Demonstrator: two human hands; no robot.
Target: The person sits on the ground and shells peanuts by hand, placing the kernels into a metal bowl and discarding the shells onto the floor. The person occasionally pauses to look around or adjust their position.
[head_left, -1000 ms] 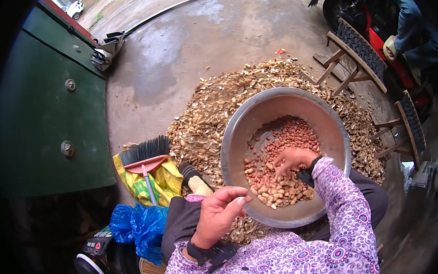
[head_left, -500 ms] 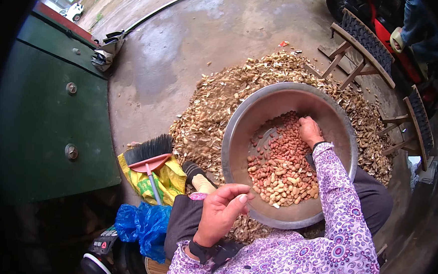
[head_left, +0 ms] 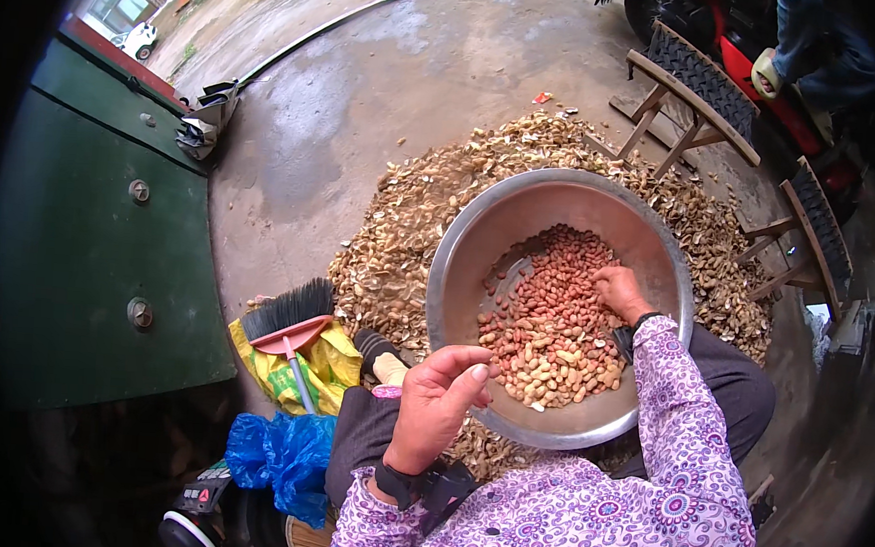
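A wide metal basin [head_left: 663, 378] rests over my lap. Red-skinned peanut kernels [head_left: 552, 281] spread over its bottom, and unshelled peanuts [head_left: 557, 373] lie at the near side. My right hand [head_left: 621, 293] is down inside the basin at the right edge of the kernels, fingers bent together; its fingertips are partly hidden. Above the basin's near left rim, my left hand [head_left: 437, 404] is raised with fingers curled toward the thumb. Whatever it may pinch is too small to make out.
Peanut shells [head_left: 401, 221] are heaped around the basin. A broom [head_left: 294, 333] lies on a yellow sack [head_left: 337, 366] at the left, beside a blue plastic bag [head_left: 286, 455]. Low wooden stools [head_left: 694, 94] stand at the right near a motorcycle [head_left: 731, 61]. A green metal door [head_left: 109, 243] is at far left.
My right hand has drawn slightly nearer along the kernels' right edge. My left hand stays raised near the rim, a little lower. The whole view has shifted slightly.
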